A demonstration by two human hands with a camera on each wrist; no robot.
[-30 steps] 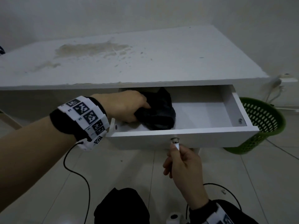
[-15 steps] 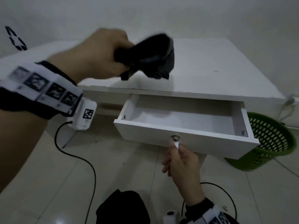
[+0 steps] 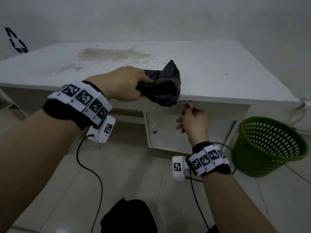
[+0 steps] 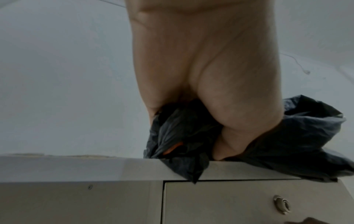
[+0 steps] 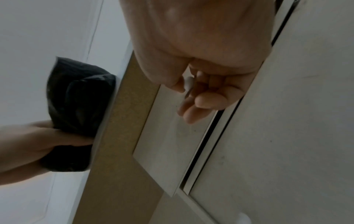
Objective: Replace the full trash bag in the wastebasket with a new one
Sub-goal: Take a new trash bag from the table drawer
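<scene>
Left hand (image 3: 124, 85) grips trash bag (image 3: 163, 86) (crumpled) on desk edge (image 3: 218, 99).

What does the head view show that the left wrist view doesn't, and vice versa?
Head only: the green basket on the floor, the right hand near the drawer front, both wristbands, a stain on the desk. Left wrist only: the drawer lock up close, an orange bit inside the bag folds. Both: the left hand gripping the black bag at the desk edge, drawer shut.
</scene>
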